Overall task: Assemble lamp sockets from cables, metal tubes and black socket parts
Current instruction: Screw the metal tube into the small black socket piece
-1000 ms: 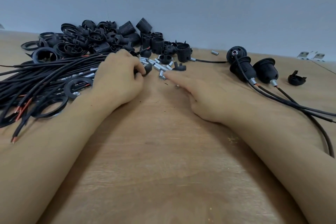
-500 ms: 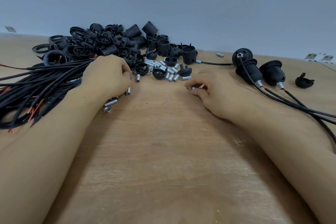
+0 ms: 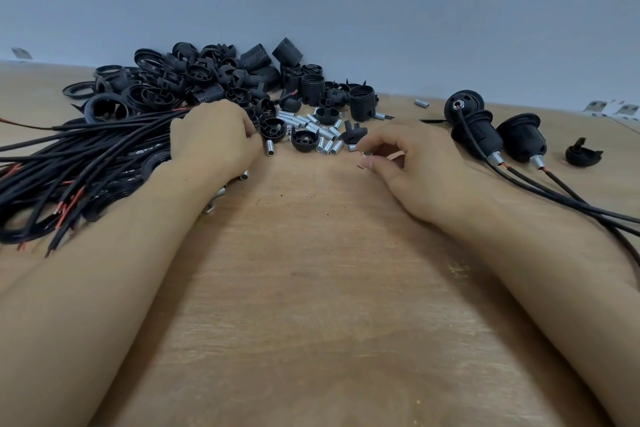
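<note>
While curled, right hand (image 3: 412, 170) maybe pinches tube (image 3: 366, 153).

2 bare forearms, no sleeves; left hand (image 3: 214, 139), right hand (image 3: 412, 170) ungloved.

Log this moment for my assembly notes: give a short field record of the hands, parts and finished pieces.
left hand: rests at the bundle of black cables, fingers hidden
right hand: pinches a small silver metal piece
loose parts: short silver metal tubes and pile of black plastic socket parts
finished: three black lamp sockets with cables attached, on the right
surface: wooden table
</note>
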A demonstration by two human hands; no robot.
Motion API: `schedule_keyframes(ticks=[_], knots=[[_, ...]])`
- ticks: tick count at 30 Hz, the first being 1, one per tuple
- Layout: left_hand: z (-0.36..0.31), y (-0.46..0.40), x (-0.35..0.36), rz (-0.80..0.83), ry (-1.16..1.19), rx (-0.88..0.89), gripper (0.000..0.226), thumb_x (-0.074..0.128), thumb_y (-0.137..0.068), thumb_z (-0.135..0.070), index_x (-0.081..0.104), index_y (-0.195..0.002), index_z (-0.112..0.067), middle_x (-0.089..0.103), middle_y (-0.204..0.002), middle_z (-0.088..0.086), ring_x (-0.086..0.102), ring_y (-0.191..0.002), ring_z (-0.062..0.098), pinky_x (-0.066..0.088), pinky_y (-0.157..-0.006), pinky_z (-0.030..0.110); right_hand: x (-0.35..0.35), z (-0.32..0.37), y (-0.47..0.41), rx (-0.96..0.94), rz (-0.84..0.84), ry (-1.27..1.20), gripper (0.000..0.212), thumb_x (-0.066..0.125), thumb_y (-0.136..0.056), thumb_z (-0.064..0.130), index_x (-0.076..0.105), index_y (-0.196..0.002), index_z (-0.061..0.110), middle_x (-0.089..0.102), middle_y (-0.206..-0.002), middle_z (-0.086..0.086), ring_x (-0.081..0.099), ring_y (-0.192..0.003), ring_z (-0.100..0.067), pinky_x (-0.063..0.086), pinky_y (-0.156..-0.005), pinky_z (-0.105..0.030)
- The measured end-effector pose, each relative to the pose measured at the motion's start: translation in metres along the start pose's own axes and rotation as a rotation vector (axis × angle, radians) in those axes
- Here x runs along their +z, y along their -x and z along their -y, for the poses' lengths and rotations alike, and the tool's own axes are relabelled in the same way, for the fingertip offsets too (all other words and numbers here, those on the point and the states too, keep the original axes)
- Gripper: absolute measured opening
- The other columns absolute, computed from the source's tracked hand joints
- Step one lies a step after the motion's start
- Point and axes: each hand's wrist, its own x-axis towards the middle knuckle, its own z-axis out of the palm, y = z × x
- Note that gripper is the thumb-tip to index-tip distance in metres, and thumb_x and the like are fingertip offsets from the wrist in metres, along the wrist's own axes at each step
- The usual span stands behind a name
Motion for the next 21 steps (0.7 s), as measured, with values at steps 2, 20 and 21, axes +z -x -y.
schedule_keyframes(ticks=[2,20,21], knots=[[0.001,-0.002,0.000,0.023,0.013,-0.003,0.011,0.062,-0.091,-0.029,0.070,-0.083,-0.030,0.071,-0.088,-0.005,0.057,-0.106,0.030,0.042,-0.090,0.044,0.001,-0.002,-0.001,0.018,-0.030,-0.018,0.009,0.070,-0.087,0.013,0.071,-0.093,0.020,0.065,-0.086,0.010,0.058,-0.080,-0.004,0.047,-0.076,-0.018],[-0.016,0.015,-0.021,-0.327,0.590,0.295,0.020,0.066,-0.086,-0.019,0.077,-0.102,-0.023,0.071,-0.080,-0.008,0.065,-0.075,0.005,0.056,-0.078,0.026,-0.002,0.003,-0.001,0.003,-0.226,-0.296,0.019,0.070,-0.087,0.008,0.067,-0.092,0.026,0.063,-0.079,0.020,0.066,-0.079,-0.008,0.060,-0.073,-0.038],[-0.024,0.020,-0.020,-0.296,0.704,0.289,0.016,0.068,-0.086,-0.018,0.077,-0.097,-0.024,0.071,-0.078,-0.011,0.064,-0.071,0.000,0.054,-0.071,0.019,-0.002,0.004,-0.001,0.007,-0.225,-0.327,0.018,0.070,-0.087,0.010,0.067,-0.092,0.027,0.064,-0.080,0.018,0.066,-0.080,-0.008,0.060,-0.073,-0.038]])
